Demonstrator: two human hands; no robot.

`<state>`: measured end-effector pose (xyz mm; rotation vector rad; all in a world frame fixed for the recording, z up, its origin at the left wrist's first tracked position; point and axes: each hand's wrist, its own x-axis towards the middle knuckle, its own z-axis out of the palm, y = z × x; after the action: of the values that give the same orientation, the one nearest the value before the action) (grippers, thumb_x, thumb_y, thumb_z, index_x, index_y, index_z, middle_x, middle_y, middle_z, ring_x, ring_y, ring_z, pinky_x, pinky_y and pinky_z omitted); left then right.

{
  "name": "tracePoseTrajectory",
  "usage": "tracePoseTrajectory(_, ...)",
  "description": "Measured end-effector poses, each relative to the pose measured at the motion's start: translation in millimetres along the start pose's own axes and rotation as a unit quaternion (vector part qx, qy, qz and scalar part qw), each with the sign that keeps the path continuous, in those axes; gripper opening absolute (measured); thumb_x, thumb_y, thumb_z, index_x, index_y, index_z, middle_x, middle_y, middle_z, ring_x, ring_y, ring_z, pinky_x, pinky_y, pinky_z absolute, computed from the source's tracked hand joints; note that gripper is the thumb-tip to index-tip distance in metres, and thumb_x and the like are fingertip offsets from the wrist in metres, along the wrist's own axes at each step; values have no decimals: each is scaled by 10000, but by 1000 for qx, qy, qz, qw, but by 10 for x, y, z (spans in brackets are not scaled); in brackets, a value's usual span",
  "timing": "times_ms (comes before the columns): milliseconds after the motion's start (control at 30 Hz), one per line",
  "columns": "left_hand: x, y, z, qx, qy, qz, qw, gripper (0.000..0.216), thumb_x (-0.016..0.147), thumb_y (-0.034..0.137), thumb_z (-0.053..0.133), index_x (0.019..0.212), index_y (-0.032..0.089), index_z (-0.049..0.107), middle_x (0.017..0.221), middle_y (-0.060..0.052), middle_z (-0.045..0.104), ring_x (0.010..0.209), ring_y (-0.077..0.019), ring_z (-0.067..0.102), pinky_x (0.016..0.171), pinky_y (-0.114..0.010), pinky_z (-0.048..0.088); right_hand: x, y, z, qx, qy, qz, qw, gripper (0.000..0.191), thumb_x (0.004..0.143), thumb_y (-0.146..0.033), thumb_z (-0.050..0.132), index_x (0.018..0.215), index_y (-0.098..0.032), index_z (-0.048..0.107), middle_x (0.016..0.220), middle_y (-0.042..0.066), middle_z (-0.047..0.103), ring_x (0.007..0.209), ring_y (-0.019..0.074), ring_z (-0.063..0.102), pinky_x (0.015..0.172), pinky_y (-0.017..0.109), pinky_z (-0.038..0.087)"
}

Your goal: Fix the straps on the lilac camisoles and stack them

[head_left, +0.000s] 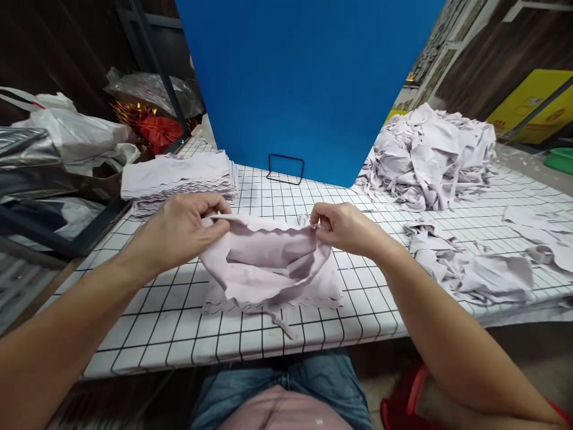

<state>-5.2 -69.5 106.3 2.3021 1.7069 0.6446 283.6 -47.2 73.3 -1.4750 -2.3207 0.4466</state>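
Note:
A pale lilac cloth piece [268, 257] with a wavy edge hangs slack between my two hands, just above the checked table [179, 322]. My left hand [181, 230] pinches its upper left corner, fingers closed. My right hand [344, 227] pinches the upper right corner, also closed. Under the held piece a small flat stack of the same cloth [273, 301] lies on the table, with a thin strip trailing toward the near edge.
A neat stack of folded cloths [179, 179] sits at the back left. A big loose heap of cloths [430, 155] is at the back right, with scattered pieces [470, 263] nearer. A wire stand [285, 169] stands before the blue panel. Plastic bags [67, 137] lie left of the table.

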Motion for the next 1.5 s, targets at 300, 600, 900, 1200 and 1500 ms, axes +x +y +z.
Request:
tracePoseTrajectory(300,-24,-220,-60,53,36,-67,996,176,741,298,535,831,198,648,552,40,535,519,-121,456,531,-238,326,57,107,144,-142,26,46,988,175,794,-35,490,853,-171,585,935,66,613,832,191,548,750,353,353)
tracePoseTrajectory(600,-32,-558,97,-243,-35,-150,958,160,689,311,642,775,178,620,601,22,575,504,-105,472,458,-206,314,389,-403,863,61,-110,-161,979,355,860,-418,655,1147,-214,615,1149,105,564,1065,263,496,871,420,421)
tracePoseTrajectory(900,-149,-639,111,-421,-26,-170,891,264,728,371,702,809,152,578,678,-4,623,548,-109,555,500,-209,430,712,-630,1096,259,-159,-219,927,280,899,-473,590,866,-195,584,982,48,571,947,195,510,811,343,418)
tracePoseTrajectory(1200,-536,-730,676,-5,55,193,980,104,876,256,606,931,176,644,875,-58,666,850,-197,619,771,-341,509,767,-634,994,458,-71,-115,879,379,887,-507,596,728,-184,479,652,-54,377,572,81,328,535,234,258)
tracePoseTrajectory(1500,-199,-455,204,-218,-13,80,973,387,860,430,640,1187,224,610,1202,-60,636,1118,-218,583,944,-338,478,691,-737,730,385,-112,-166,901,408,889,-537,584,711,-171,562,627,-42,412,576,86,350,541,240,271)
